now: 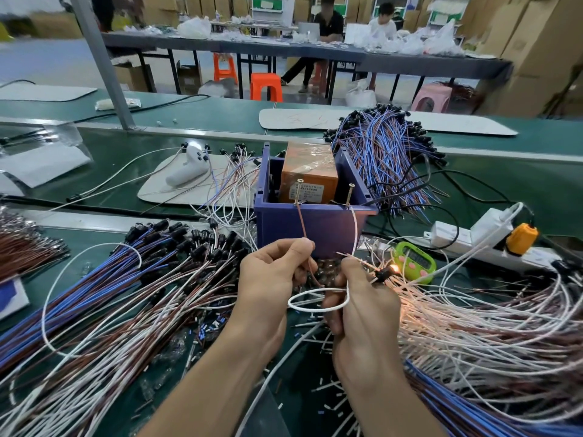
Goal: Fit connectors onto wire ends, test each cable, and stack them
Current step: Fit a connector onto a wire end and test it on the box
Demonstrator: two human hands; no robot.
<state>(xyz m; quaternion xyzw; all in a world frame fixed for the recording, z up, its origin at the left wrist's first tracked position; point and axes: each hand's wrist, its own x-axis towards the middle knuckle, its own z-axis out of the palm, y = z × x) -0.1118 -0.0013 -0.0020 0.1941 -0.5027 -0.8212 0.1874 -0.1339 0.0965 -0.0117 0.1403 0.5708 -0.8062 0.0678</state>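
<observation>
The left hand had its fingers curled, thumb and forefinger pinching a brown wire. That wire ran up to one of two screws on the near rim of a purple box. The right hand gripped a white wire, which looped between the hands and rose to the other screw. Just beyond the right hand's fingers, a black connector carried a glowing lamp, so this cable seemed to be under test and passing. It was not yet stacked. A heap of cables with connectors lay to the left, and a bundle lay far right. Bare-ended wires on the right probably awaited fitting, so much work remained. Room was tight: the box wall stood just beyond the hands, a green timer sat just right of them, and wires crowded both sides.
</observation>
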